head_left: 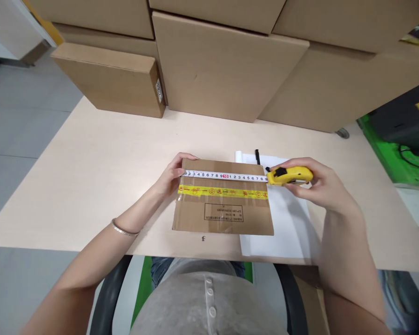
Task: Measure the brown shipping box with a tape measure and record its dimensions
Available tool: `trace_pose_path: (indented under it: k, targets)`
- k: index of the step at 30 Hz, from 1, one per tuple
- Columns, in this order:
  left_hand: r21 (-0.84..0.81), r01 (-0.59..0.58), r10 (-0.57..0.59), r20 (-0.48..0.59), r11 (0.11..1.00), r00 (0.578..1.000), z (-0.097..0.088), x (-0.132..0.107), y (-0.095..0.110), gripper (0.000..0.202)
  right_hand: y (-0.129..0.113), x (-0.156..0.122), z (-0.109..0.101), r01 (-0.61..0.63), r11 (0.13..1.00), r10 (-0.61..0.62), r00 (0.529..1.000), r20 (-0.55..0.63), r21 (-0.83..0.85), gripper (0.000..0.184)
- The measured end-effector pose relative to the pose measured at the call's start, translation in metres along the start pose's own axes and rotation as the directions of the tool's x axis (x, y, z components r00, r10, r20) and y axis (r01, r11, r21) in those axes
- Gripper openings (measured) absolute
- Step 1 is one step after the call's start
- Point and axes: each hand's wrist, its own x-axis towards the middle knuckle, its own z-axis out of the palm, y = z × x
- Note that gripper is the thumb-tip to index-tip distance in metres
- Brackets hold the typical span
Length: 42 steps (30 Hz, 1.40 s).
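A small cardboard box (pixel 192 216) with yellow printed tape and a stamped text frame lies in front of me. Across its top stretches the white blade of a tape measure (pixel 289 175), with the red 10 mark near the middle. My left hand (pixel 172 176) grips the box's left edge, and its thumb presses the blade's end there. In my right hand (pixel 321 184) is the yellow tape measure case, held at the box's right edge. A white sheet of paper (pixel 289 228) lies partly under the box, and a black pen (pixel 257 157) rests at its top.
Large cardboard boxes (pixel 223 70) are stacked along the table's back, with a flatter carton (pixel 115 83) at left. A green crate (pixel 384 144) holding dark items stands at the right. The chair's black armrests (pixel 108 298) flank me below the table (pixel 73 186).
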Motion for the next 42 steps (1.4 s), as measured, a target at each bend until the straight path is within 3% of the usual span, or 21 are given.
trace_pose_path:
  k: [4,16,23,28,32,35,38,42]
  targets:
    - [-0.029,0.024,-0.024,0.010,0.999,1.000,0.002,-0.001,0.002,0.038,0.013,-0.004,-0.004,-0.072,0.997,0.073,0.996,-0.045,0.019,0.037]
    - [0.001,0.026,-0.025,-0.067,1.000,0.997,0.005,-0.003,0.002,0.039,0.010,-0.004,0.004,0.020,0.999,-0.020,1.000,0.007,-0.044,0.036]
    - [0.019,0.034,-0.033,-0.058,0.999,0.998,0.007,-0.006,0.003,0.039,-0.018,0.001,-0.002,0.040,0.994,-0.033,0.997,0.064,-0.102,0.035]
    - [0.012,0.020,-0.019,-0.044,1.000,0.999,0.009,-0.007,0.003,0.038,-0.058,0.040,0.038,0.106,0.988,-0.079,0.970,0.229,-0.108,0.052]
    - [0.010,0.014,-0.013,-0.062,1.000,0.998,0.008,-0.006,0.004,0.039,-0.082,0.078,0.079,0.191,0.977,-0.134,0.898,0.420,-0.096,0.033]
    - [0.039,-0.011,0.013,-0.062,0.999,0.998,0.001,-0.007,0.004,0.047,-0.090,0.093,0.099,0.237,0.971,-0.198,0.862,0.467,-0.027,0.035]
    - [0.075,-0.039,0.041,-0.024,0.996,0.999,-0.009,-0.010,0.002,0.062,-0.092,0.094,0.106,0.249,0.968,-0.240,0.874,0.422,0.036,0.040]
    - [0.194,0.034,-0.031,-0.019,0.980,0.999,-0.015,-0.017,0.001,0.075,-0.092,0.078,0.088,0.215,0.975,-0.221,0.962,0.158,0.051,0.049]
